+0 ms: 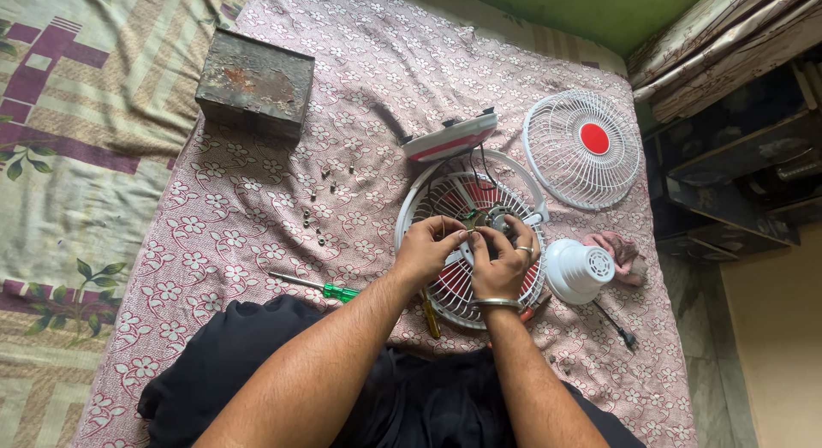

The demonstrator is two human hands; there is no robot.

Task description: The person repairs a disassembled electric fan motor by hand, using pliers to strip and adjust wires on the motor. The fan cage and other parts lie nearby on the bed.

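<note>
A small table fan lies dismantled on a floral pink cloth (257, 225). Its rear grille with red blades (445, 200) lies flat in front of me, and the motor (490, 217) sits at the hub. My left hand (425, 249) and my right hand (505, 259), which wears a ring and a bangle, are pinched together over the motor on a small part with thin wires. The fan base (449, 140) lies just beyond, joined by black wires. The front grille with a red centre (584, 148) lies to the right.
A rusty metal box (255, 84) stands at the back left. Several loose screws (318, 200) lie scattered left of the fan. A green-handled screwdriver (321, 287) lies near my left forearm. A white motor cover (578, 271), a pink rag (618, 251) and another tool (615, 324) lie on the right.
</note>
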